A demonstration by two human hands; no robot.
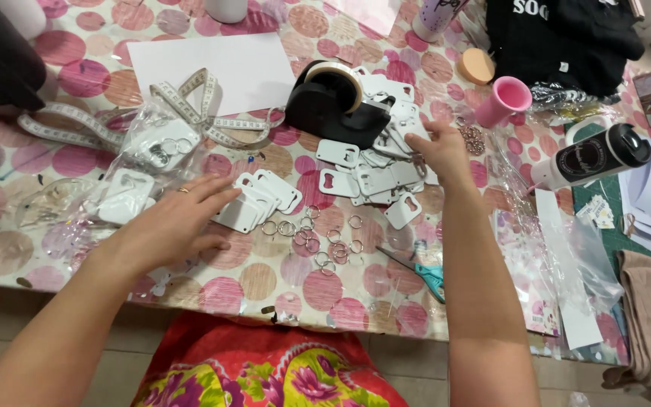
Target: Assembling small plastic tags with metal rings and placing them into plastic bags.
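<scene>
**Two hands among white tags and key rings on a dotted worktop**

We look down on a worktop (77,75) covered with a cloth of pink and orange dots. Our left hand (178,222) lies flat, fingers spread and together with nothing clamped in its grip, its fingertips touching a short fanned row of white tags (261,200) near the middle. A thin ring sits on one finger. Our right hand (437,151) reaches farther, palm down, its fingertips resting on a loose pile of white tags (374,177) just right of the row; we cannot tell whether its grip has closed on one.

Between the two arms, nearer to us, small metal key rings (318,241) lie scattered. Teal-handled scissors (423,273) lie just right of them, by the right forearm. Behind the pile stands a black tape dispenser (333,105), touching the far tags. To the far left a white measuring tape (190,105) loops over a sheet of white paper (227,64), and clear plastic bags (152,147) with rings lie beside the left hand. On the right are a pink cup (502,99) on its side, a white tumbler with a black lid (597,157), and black fabric (566,38) at the far edge.
</scene>
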